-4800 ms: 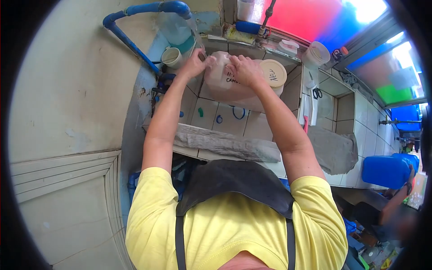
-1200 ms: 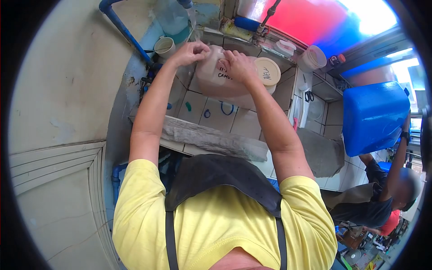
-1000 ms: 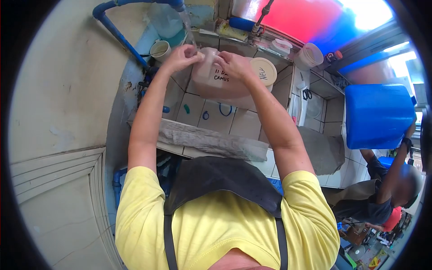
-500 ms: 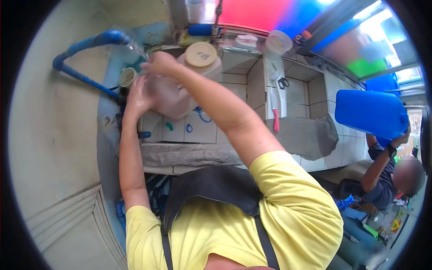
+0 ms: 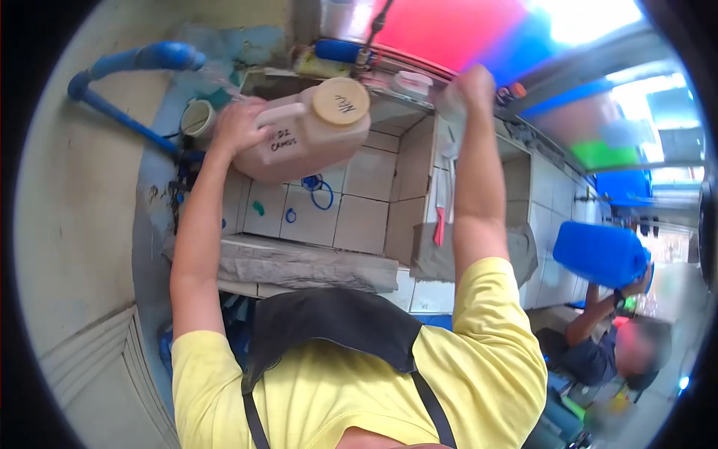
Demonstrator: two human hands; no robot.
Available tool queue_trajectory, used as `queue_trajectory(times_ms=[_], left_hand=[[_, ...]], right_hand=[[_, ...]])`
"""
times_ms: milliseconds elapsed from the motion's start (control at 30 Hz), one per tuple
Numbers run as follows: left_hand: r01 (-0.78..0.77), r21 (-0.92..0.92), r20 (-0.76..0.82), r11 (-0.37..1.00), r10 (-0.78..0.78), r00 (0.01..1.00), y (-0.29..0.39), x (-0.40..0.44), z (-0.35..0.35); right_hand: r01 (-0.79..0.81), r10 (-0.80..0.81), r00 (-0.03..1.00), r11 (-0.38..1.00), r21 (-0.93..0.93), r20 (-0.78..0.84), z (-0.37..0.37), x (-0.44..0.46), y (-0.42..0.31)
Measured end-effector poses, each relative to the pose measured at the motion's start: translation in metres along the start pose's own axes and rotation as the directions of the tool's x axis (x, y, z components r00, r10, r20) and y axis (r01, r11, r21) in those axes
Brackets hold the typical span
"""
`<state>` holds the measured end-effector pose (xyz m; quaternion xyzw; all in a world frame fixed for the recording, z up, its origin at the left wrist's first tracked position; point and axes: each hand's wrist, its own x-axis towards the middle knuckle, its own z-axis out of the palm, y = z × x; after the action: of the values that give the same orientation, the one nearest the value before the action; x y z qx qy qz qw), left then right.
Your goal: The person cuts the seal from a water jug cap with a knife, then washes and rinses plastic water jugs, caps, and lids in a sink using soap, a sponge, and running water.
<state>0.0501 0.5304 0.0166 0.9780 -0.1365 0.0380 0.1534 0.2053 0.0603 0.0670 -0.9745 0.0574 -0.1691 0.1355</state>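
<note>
A translucent jug (image 5: 299,150) with black writing and a cream lid (image 5: 341,101) stands tilted in the tiled sink (image 5: 366,202). My left hand (image 5: 241,129) is closed around the jug's left end, near the handle, under water running from the blue pipe (image 5: 142,60). My right hand (image 5: 475,86) is raised at the back ledge, beside a clear tub (image 5: 451,103). It is blurred, and whether it holds the tub cannot be made out. Blue rings (image 5: 321,196) and a small green piece (image 5: 258,208) lie on the sink floor.
A white cup (image 5: 198,118) stands left of the sink. A knife with a pink handle (image 5: 439,224) lies on the divider above a grey cloth (image 5: 419,258). Another grey cloth (image 5: 314,269) covers the front edge. At the right, a person (image 5: 598,352) holds a blue container (image 5: 598,253).
My right hand has left the jug area and moved right to the back ledge. The jug is turned with its lid more to the right. The other person's blue container is lower.
</note>
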Motion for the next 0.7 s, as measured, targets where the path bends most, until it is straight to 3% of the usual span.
queue_trajectory(times_ms=[33,133,200,267,333,367,433,467,500,533,600,633,667,700], left_hand=[[0.027,0.003,0.023,1.000,-0.027,0.999,0.001,0.005,-0.001],[0.182,-0.038,0.083,0.983,-0.179,0.980,0.005,0.018,-0.004],[0.294,-0.076,0.124,0.953,-0.283,0.951,0.002,0.022,-0.004],[0.251,-0.115,0.116,0.961,-0.238,0.964,-0.002,0.020,0.005],[0.279,-0.130,0.073,0.951,-0.271,0.960,0.001,0.017,0.006],[0.285,-0.155,0.038,0.946,-0.282,0.959,0.002,0.013,0.006],[0.232,-0.148,-0.012,0.961,-0.236,0.972,0.002,0.008,0.007],[0.172,-0.144,-0.064,0.975,-0.182,0.981,0.004,0.008,0.008],[0.162,-0.149,-0.066,0.976,-0.173,0.983,0.005,0.010,0.007],[0.223,-0.124,0.003,0.967,-0.225,0.974,0.006,0.012,0.004],[0.274,-0.098,0.066,0.957,-0.268,0.961,0.003,0.015,0.005],[0.231,-0.081,0.016,0.970,-0.230,0.973,0.000,0.013,0.011],[0.192,-0.060,-0.033,0.980,-0.194,0.980,-0.003,0.012,0.014],[0.190,-0.062,-0.035,0.980,-0.192,0.981,-0.002,0.010,0.010]], right_hand=[[0.072,-0.025,0.980,0.968,-0.240,0.195,-0.005,0.013,0.015],[0.391,-0.219,0.819,0.890,-0.236,0.531,0.027,0.044,0.056],[0.326,-0.184,0.851,0.920,-0.219,0.492,0.056,0.059,0.080],[0.258,-0.154,0.895,0.944,-0.206,0.418,0.053,0.051,0.076],[-0.030,0.184,0.922,0.912,-0.410,0.340,0.009,0.036,0.027],[-0.024,0.177,0.920,0.915,-0.403,0.348,0.006,0.032,0.028],[-0.128,0.128,0.981,0.992,-0.011,0.143,-0.011,0.026,0.034],[-0.130,0.131,0.982,0.991,-0.013,0.138,-0.013,0.019,0.033],[-0.033,0.008,0.996,0.958,0.283,0.089,-0.017,0.001,0.017],[0.080,-0.097,0.995,0.833,0.547,0.003,-0.022,-0.020,-0.004],[0.184,-0.237,0.971,0.800,0.570,0.019,-0.030,-0.075,-0.068],[0.573,-0.530,0.810,0.631,0.523,-0.249,0.004,-0.087,-0.076],[0.558,-0.611,0.791,0.714,0.423,-0.013,-0.009,-0.120,-0.107],[0.664,-0.700,0.713,0.654,0.363,-0.043,0.016,-0.145,-0.127]])
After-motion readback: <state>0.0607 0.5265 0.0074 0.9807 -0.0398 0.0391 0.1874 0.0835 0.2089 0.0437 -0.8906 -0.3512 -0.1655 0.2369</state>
